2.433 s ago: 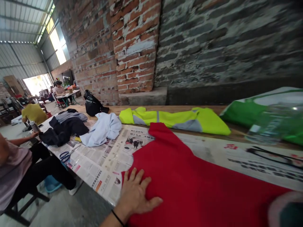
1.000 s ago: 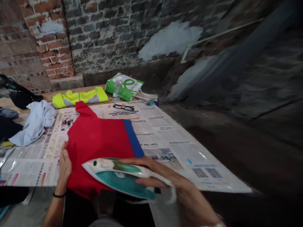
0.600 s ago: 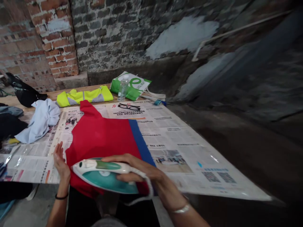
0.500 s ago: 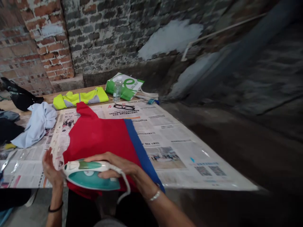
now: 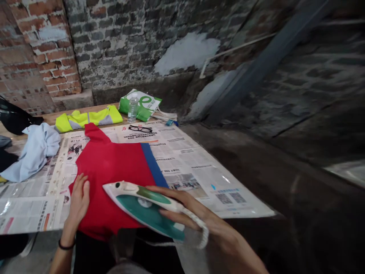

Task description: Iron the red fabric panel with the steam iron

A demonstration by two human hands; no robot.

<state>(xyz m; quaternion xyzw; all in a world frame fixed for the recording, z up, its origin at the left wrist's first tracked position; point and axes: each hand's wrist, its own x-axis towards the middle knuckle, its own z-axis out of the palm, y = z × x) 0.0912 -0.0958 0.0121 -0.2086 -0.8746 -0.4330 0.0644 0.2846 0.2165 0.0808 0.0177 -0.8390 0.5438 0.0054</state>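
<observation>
One red garment (image 5: 111, 163) lies mostly flat on the worktop (image 5: 49, 117); left hand (image 5: 77, 201) open at its 8 o'clock, right hand (image 5: 199, 213) wrapped around iron (image 5: 151, 209), 5 o'clock. Remaining creases: cannot tell.

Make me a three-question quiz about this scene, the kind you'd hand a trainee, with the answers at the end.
1. True or false: the right hand is holding the iron.
2. What colour is the band along the edge of the red cloth?
A) yellow
B) blue
C) white
3. Which is nearer the brick wall: the clear bottle or the glasses?

Key: 1. True. 2. B. 3. The clear bottle.
</observation>
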